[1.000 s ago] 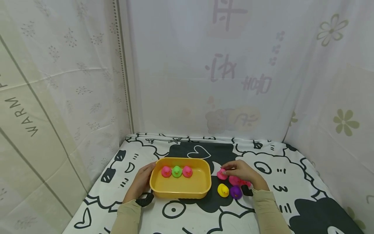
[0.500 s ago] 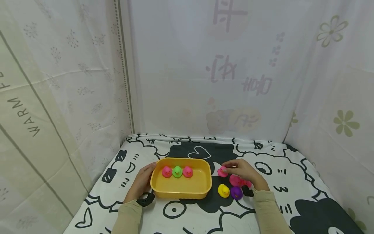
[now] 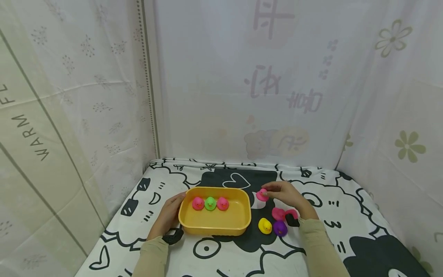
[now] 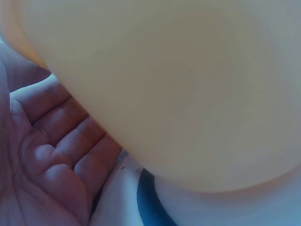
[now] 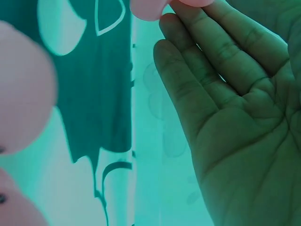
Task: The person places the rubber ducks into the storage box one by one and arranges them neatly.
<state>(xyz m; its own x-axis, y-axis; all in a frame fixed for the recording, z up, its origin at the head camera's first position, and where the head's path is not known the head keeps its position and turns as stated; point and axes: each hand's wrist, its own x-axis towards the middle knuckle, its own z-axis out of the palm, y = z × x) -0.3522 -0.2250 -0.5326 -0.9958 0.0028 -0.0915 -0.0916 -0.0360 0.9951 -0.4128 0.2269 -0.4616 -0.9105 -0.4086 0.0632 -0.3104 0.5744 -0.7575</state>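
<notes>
In the head view, a yellow plastic basin [image 3: 214,227] stands in front of the person, with two pink rubber ducks [image 3: 198,204] and a green rubber duck [image 3: 210,204] in a row inside. The left hand [image 3: 169,213] lies against the basin's left side. Its fingers run along the outer wall in the left wrist view, fingertips hidden behind the basin [image 4: 188,94]. Right of the basin, the right hand [image 3: 285,194] pinches a pink rubber duck [image 3: 262,195] between thumb and fingertips. Part of that duck [image 5: 149,8] shows at the top of the right wrist view.
Below the right hand are a yellow duck [image 3: 265,226], a purple duck [image 3: 280,228] and pink ducks [image 3: 278,214]. Black wrist cameras [image 3: 173,236] sit on both wrists. A black-and-white cartoon cloth [image 3: 204,261] covers the table, and pale printed curtains [image 3: 207,96] surround it.
The right hand has moved away from the person with the pink duck in its fingers, away from the other ducks. The left hand and the basin stay nearly where they were.
</notes>
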